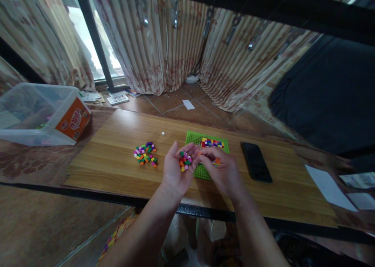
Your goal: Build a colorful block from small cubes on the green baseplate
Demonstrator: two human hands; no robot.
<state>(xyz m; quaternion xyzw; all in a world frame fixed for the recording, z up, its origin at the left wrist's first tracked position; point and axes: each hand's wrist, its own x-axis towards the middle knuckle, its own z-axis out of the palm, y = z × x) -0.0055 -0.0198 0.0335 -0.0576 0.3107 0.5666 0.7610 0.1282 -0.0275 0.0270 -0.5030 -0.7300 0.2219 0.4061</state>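
Cupped with its palm up, my left hand (172,173) holds a small heap of colourful toy bricks (185,160). Close beside its fingertips, my right hand (222,169) has thumb and forefinger pinched together on what looks like a small orange brick (200,154). Beneath both hands lies a green studded baseplate (191,136), partly covered by them. Rows of red, yellow, white and blue bricks (212,143) sit on its far part. More orange and yellow shows behind my right fingers, mostly hidden.
Left of my hands, a loose pile of bricks (145,155) lies on the wooden board (102,153), with a single white brick (163,133) farther back. A black phone (256,162) is to the right. A clear plastic bin (43,136) stands at the far left; paper sheets (329,187) lie far right.
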